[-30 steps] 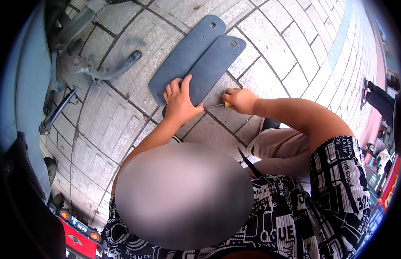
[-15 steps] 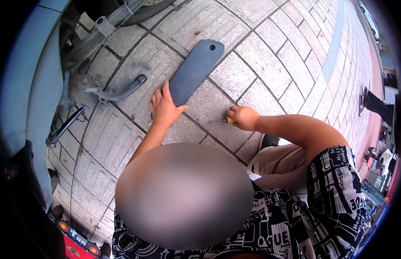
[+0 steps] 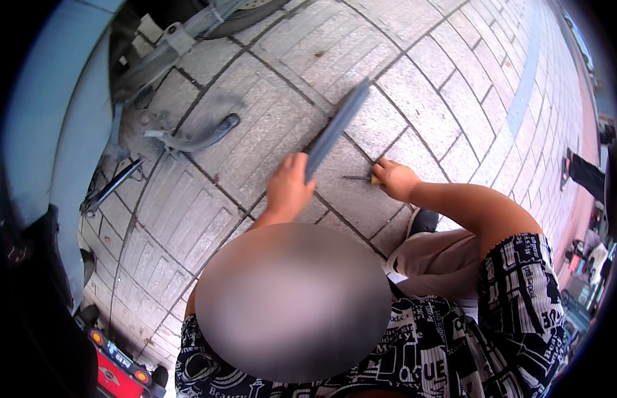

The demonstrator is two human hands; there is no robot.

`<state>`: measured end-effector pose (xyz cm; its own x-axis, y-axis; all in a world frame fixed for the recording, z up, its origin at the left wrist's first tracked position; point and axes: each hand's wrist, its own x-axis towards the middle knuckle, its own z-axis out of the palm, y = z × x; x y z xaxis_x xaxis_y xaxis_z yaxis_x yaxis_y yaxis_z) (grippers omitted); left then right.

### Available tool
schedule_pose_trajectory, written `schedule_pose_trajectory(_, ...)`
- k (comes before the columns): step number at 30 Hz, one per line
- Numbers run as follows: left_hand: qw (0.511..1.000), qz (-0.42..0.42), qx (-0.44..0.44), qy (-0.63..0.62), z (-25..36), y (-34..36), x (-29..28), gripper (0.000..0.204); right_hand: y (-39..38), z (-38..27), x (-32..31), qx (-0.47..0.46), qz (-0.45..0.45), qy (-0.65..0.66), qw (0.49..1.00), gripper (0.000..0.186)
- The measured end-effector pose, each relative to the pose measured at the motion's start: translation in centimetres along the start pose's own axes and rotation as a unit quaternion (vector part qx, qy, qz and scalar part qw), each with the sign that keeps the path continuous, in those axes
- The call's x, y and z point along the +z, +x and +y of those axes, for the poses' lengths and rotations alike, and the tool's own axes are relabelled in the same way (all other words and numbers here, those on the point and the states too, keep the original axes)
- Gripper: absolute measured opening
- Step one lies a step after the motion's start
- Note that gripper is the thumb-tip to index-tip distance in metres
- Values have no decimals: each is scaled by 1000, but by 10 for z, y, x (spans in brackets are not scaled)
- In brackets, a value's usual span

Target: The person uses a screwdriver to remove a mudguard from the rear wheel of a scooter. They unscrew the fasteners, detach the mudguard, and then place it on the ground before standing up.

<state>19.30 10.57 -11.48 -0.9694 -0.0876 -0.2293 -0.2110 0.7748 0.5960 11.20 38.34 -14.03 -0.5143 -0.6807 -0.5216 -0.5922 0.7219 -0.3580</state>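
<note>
A long dark grey plastic panel [image 3: 338, 129] is tipped up on its long edge, so only its narrow side shows, slightly blurred. My left hand [image 3: 287, 188] grips it by the near end, fingers wrapped round the edge. To the right, low over the paving, my right hand [image 3: 396, 179] is closed round the yellowish handle of a screwdriver [image 3: 357, 177]. Its thin dark shaft points left toward the panel, apart from it. Most of the handle is hidden inside my fingers.
A parked scooter with pale blue bodywork [image 3: 53, 119] fills the left side. Its kickstand [image 3: 202, 134] and rear wheel [image 3: 255, 12] stick out over the paving stones [image 3: 275, 86]. A red object with round orange lights [image 3: 119, 377] is at lower left. Another person's leg [image 3: 584, 174] shows at far right.
The panel lay flat with its broad face and round hole showing; my left hand has tilted it onto its edge. The view has shifted a little; my right hand keeps the screwdriver.
</note>
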Motion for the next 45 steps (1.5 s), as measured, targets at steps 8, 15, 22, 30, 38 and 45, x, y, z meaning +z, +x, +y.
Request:
schedule_pose_trajectory(8,999,-34,-8,5,-1,-1,2,50,0,4,-2,-27,-14,-68,997,30)
schedule_pose_trajectory(15,991,-90,-79,-62,-9,14,-16,54,15,12,5,12,-3,38,999,26)
schedule_pose_trajectory(22,885,-181,-140,-406,-65,-5,10,59,66,-29,-55,138,-245,647,708,18)
schedule_pose_trajectory(30,968,-59,-77,-230,-62,-55,42,68,152,-75,-109,113,-161,736,648,18)
schedule_pose_trajectory(38,970,-32,-21,-239,-74,-63,45,61,270,-108,-100,190,131,468,853,28)
schedule_pose_trajectory(45,976,-76,-18,-203,-85,-62,43,69,312,-132,-107,161,224,186,943,35)
